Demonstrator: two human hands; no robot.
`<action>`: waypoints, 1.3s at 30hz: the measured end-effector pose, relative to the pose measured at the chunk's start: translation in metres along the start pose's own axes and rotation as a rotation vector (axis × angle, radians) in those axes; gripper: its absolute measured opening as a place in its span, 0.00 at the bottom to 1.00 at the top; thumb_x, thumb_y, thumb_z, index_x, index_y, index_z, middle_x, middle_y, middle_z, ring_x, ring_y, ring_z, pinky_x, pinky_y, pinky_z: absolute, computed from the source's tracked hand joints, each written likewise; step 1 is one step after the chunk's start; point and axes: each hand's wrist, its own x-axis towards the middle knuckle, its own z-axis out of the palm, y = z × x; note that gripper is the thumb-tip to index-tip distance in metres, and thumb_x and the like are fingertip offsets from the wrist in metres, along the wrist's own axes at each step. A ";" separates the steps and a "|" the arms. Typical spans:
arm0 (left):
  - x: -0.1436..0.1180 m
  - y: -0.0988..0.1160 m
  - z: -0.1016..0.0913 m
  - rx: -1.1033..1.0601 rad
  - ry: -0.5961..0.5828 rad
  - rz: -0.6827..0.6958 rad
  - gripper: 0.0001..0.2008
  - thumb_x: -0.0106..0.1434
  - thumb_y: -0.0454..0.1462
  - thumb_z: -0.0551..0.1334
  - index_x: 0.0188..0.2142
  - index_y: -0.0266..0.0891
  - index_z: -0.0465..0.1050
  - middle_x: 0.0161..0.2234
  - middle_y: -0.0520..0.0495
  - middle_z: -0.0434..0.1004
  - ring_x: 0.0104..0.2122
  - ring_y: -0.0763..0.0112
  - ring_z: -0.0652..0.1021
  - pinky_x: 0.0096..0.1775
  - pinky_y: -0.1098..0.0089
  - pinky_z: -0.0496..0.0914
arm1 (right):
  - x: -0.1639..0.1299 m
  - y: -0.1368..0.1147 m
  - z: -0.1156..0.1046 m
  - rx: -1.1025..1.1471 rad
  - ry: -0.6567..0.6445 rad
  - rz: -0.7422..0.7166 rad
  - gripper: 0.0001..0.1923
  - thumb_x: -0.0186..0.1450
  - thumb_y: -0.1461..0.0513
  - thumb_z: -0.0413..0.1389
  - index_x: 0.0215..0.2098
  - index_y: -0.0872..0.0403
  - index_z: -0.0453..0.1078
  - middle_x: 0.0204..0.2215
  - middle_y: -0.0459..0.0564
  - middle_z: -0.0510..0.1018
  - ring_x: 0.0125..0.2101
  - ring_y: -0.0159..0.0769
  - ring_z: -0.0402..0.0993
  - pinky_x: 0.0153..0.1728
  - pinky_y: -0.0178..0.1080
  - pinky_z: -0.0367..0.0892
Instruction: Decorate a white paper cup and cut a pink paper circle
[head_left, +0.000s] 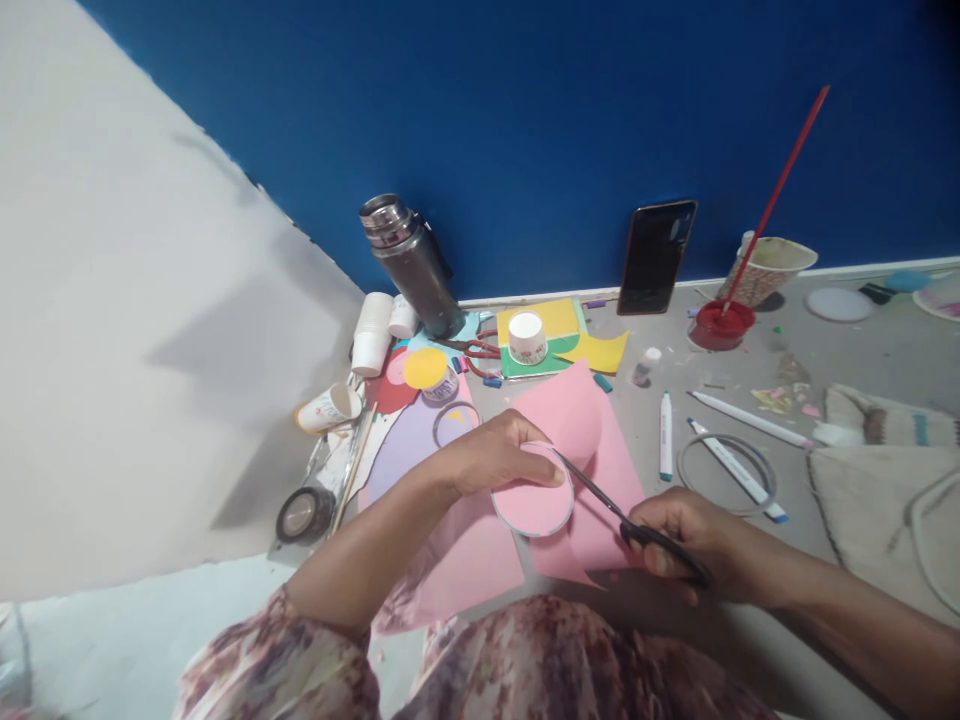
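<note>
Left hand (499,455) presses a round pink paper disc with a pale rim (532,503) onto the pink paper sheet (592,470), fingers curled over its top edge. At four o'clock from the disc, right hand (686,540) grips black-handled scissors (622,515), blades parted slightly at the disc's rim.
</note>
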 end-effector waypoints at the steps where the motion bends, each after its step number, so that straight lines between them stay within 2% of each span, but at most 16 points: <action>1: -0.001 0.000 0.000 0.007 0.013 0.011 0.17 0.53 0.43 0.70 0.19 0.38 0.68 0.18 0.56 0.63 0.20 0.77 0.64 0.23 0.73 0.54 | 0.000 -0.002 0.001 -0.004 0.016 0.002 0.19 0.58 0.51 0.69 0.24 0.54 0.69 0.15 0.38 0.65 0.16 0.24 0.56 0.17 0.30 0.53; 7: -0.011 -0.003 0.005 -0.021 0.181 0.077 0.18 0.56 0.48 0.69 0.24 0.35 0.73 0.21 0.54 0.64 0.22 0.76 0.64 0.26 0.73 0.57 | -0.001 -0.003 0.002 -0.037 0.019 -0.017 0.24 0.57 0.45 0.69 0.24 0.54 0.69 0.14 0.39 0.66 0.16 0.25 0.57 0.18 0.30 0.51; 11: -0.012 -0.006 0.012 -0.072 0.217 0.093 0.17 0.56 0.46 0.68 0.22 0.36 0.71 0.20 0.56 0.60 0.22 0.78 0.61 0.26 0.72 0.54 | -0.001 -0.002 0.002 -0.026 0.004 -0.024 0.25 0.56 0.43 0.69 0.25 0.54 0.69 0.15 0.39 0.66 0.16 0.25 0.58 0.19 0.31 0.52; 14: -0.012 -0.006 0.013 -0.088 0.203 0.092 0.18 0.56 0.45 0.69 0.20 0.36 0.69 0.19 0.57 0.57 0.21 0.79 0.58 0.25 0.72 0.51 | -0.001 -0.005 0.004 -0.027 0.005 -0.010 0.22 0.56 0.46 0.69 0.25 0.54 0.70 0.15 0.39 0.67 0.16 0.26 0.59 0.19 0.30 0.52; 23: -0.013 0.000 0.015 -0.084 0.174 0.079 0.18 0.54 0.44 0.69 0.18 0.38 0.66 0.17 0.57 0.58 0.20 0.79 0.60 0.24 0.73 0.52 | -0.003 -0.007 0.004 -0.041 0.002 -0.005 0.22 0.57 0.46 0.69 0.25 0.54 0.71 0.16 0.40 0.68 0.17 0.26 0.60 0.18 0.30 0.54; 32: -0.013 0.000 0.012 -0.061 0.139 0.072 0.20 0.54 0.44 0.68 0.17 0.39 0.62 0.17 0.58 0.55 0.19 0.80 0.57 0.24 0.72 0.49 | -0.004 -0.014 0.009 -0.005 0.012 0.018 0.17 0.55 0.53 0.68 0.22 0.53 0.68 0.15 0.37 0.64 0.15 0.23 0.56 0.17 0.29 0.54; 39: -0.013 0.003 0.009 -0.019 0.071 0.044 0.20 0.55 0.44 0.68 0.17 0.39 0.62 0.17 0.58 0.56 0.19 0.79 0.57 0.24 0.73 0.50 | -0.002 -0.011 0.008 0.010 -0.015 0.043 0.16 0.55 0.52 0.68 0.23 0.54 0.71 0.15 0.38 0.66 0.16 0.25 0.59 0.17 0.29 0.58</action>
